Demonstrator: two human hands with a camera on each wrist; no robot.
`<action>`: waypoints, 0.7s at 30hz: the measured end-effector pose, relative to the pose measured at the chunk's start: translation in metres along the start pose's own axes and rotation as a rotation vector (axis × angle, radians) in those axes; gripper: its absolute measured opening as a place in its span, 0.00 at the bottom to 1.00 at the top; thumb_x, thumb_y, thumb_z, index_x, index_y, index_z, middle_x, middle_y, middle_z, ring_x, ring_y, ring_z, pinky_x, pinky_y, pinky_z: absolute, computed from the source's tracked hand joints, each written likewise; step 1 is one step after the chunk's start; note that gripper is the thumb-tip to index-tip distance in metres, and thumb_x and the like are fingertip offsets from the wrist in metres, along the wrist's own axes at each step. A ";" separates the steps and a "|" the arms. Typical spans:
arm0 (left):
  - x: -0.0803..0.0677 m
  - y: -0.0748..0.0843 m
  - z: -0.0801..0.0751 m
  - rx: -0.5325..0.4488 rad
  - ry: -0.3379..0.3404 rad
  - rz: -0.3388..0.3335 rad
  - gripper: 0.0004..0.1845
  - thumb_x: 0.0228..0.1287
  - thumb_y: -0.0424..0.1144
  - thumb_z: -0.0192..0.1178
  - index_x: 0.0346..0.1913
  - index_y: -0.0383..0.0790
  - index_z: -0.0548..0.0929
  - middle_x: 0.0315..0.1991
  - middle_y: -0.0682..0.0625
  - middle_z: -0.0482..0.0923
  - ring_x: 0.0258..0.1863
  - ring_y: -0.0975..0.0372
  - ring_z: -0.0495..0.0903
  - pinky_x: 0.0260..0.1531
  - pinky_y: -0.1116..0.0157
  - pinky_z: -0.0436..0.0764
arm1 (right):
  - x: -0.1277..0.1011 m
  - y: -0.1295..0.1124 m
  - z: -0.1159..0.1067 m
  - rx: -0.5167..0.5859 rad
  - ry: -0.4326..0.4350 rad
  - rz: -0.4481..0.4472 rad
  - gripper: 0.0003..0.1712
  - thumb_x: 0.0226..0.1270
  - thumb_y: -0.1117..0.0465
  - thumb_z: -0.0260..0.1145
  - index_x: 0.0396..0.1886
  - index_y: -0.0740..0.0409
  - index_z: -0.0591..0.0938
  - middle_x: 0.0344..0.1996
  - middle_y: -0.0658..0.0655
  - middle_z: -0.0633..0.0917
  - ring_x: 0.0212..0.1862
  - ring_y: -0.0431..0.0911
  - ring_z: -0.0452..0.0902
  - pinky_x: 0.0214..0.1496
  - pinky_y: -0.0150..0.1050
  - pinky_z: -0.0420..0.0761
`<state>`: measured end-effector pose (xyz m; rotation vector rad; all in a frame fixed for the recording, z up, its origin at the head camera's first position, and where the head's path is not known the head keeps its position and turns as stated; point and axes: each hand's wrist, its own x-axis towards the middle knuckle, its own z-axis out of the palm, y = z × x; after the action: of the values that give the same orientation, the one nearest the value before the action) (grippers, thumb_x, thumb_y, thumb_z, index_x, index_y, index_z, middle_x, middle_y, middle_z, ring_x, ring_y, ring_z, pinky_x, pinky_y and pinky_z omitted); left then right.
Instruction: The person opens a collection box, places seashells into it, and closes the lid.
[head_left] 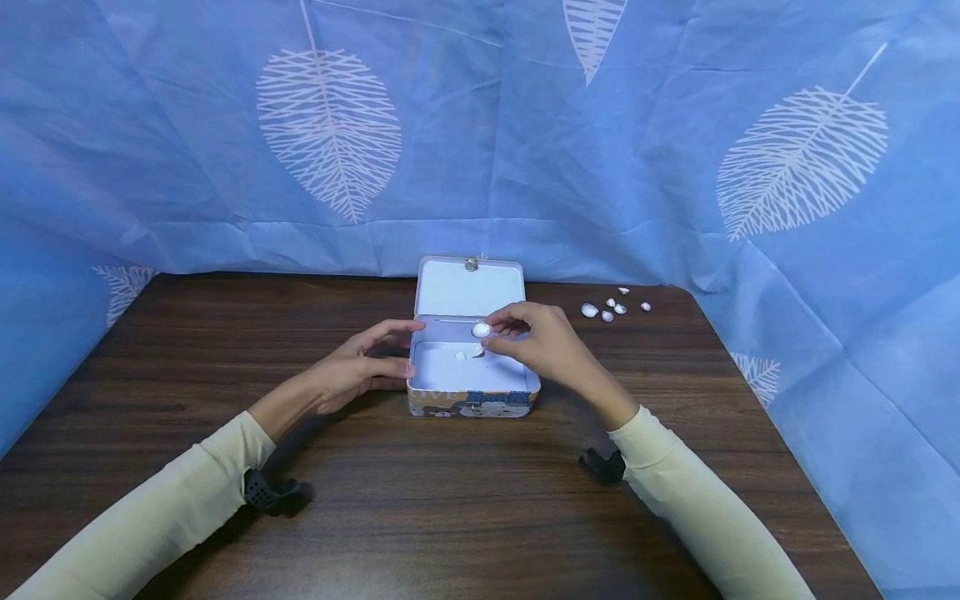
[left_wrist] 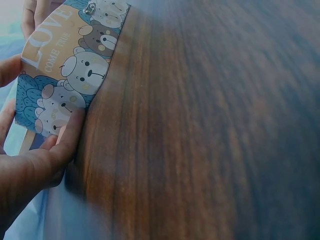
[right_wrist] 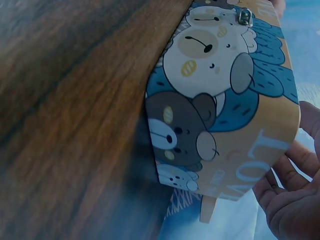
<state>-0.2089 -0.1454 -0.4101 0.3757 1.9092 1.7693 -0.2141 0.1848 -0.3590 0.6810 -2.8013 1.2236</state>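
Tin box (head_left: 472, 379), lid raised, mid-desk (head_left: 187, 350), well clear of every desk edge; broad bare wood to left and front. Printed bears, lettering "LOVE", "COME TRUE". Left hand (head_left: 352, 371) relaxed, fingers touching box's left wall. Right hand (head_left: 543, 342) pinches white shell (head_left: 482, 330) above the box interior. Loose shells (head_left: 611, 307) near the back right corner.
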 end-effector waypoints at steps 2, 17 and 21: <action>0.000 0.000 0.000 -0.002 0.000 -0.001 0.42 0.77 0.37 0.71 0.89 0.53 0.66 0.87 0.39 0.55 0.85 0.39 0.64 0.78 0.40 0.81 | 0.001 0.000 0.002 0.006 -0.006 0.000 0.17 0.75 0.55 0.79 0.57 0.57 0.94 0.47 0.55 0.94 0.49 0.47 0.90 0.55 0.47 0.90; 0.001 0.001 0.000 -0.005 0.001 -0.009 0.42 0.78 0.36 0.70 0.89 0.53 0.65 0.87 0.37 0.53 0.84 0.37 0.65 0.78 0.41 0.80 | -0.004 0.002 -0.004 0.001 0.008 0.003 0.19 0.76 0.55 0.79 0.59 0.60 0.93 0.51 0.58 0.94 0.50 0.48 0.90 0.55 0.48 0.91; 0.001 0.000 0.000 -0.012 -0.001 -0.009 0.42 0.78 0.35 0.70 0.89 0.53 0.65 0.87 0.37 0.53 0.85 0.37 0.65 0.78 0.41 0.80 | -0.007 0.005 -0.008 0.002 0.020 -0.009 0.18 0.77 0.55 0.78 0.59 0.60 0.93 0.49 0.56 0.94 0.49 0.47 0.89 0.53 0.45 0.90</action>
<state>-0.2098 -0.1449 -0.4103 0.3634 1.8958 1.7734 -0.2106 0.1962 -0.3579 0.6764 -2.7785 1.2249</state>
